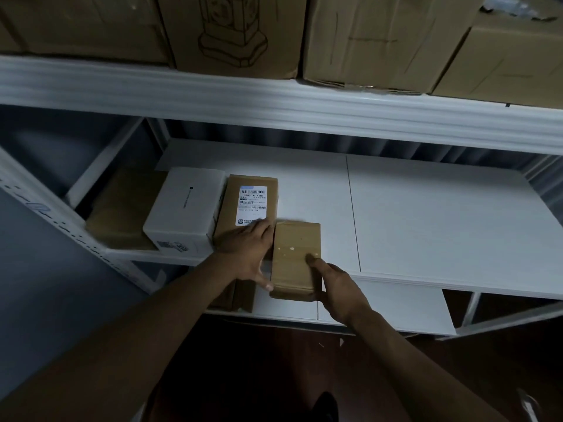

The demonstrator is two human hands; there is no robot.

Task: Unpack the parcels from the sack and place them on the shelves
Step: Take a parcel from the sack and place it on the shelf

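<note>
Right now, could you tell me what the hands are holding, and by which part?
The right hand grips the plain brown parcel at its near right edge, thumb on top. The left hand rests flat against its left side and on the labelled parcel.

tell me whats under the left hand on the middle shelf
The left hand lies flat on the long brown cardboard parcel with the white shipping label, covering its near end and the label's lower corner. What is printed there cannot be seen.

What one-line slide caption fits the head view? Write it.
Both hands, left hand and right hand, set a plain brown parcel on the white shelf beside a labelled parcel.
</note>
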